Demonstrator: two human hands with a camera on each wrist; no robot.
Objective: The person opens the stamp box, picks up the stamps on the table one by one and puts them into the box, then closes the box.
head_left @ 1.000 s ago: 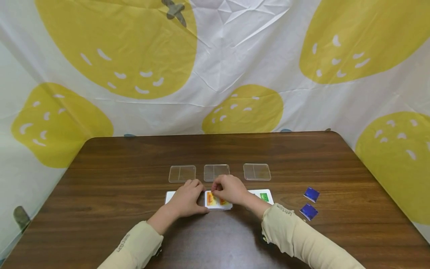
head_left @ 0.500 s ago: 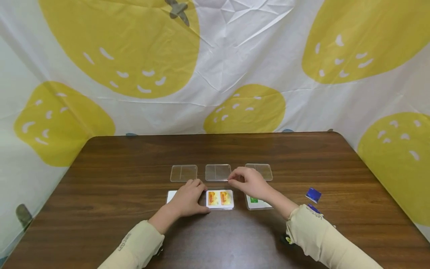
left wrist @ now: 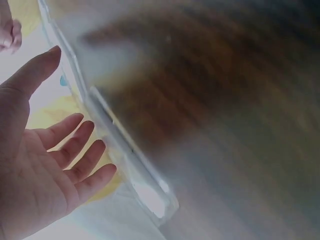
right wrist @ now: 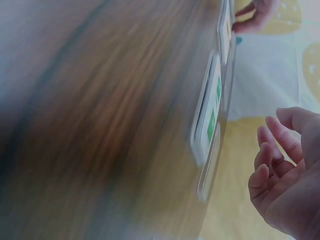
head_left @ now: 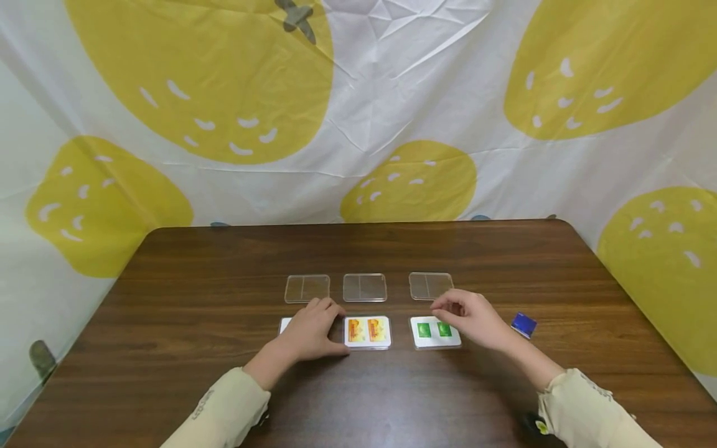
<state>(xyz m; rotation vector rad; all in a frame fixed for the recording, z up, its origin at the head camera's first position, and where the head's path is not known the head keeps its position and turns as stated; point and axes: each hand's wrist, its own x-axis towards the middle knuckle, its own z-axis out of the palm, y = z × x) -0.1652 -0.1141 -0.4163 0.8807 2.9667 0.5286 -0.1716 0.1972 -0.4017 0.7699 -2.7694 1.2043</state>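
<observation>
My left hand (head_left: 310, 333) rests over the left card case (head_left: 284, 323), hiding most of it. Its thumb and index finger lie at the left edge of the middle case (head_left: 366, 343), whose white card bears two orange pictures. In the left wrist view the fingers of this hand (left wrist: 55, 165) look relaxed and spread. My right hand (head_left: 476, 320) hovers just right of the right case (head_left: 437, 342), which shows two green pictures. The right wrist view has this hand (right wrist: 287, 180) with loosely bent fingers and nothing between them.
Three clear plastic lids, the left (head_left: 307, 289), middle (head_left: 365, 287) and right (head_left: 430, 285), lie in a row behind the cases. One small blue square packet (head_left: 523, 325) is beyond the right hand, on the brown wooden table (head_left: 358, 398). A lemon-print cloth (head_left: 252, 199) hangs behind.
My right hand has moved right from the middle case, past the green-pictured one, uncovering both. The nearer blue packet is now hidden behind the right arm. My left hand has stayed in place.
</observation>
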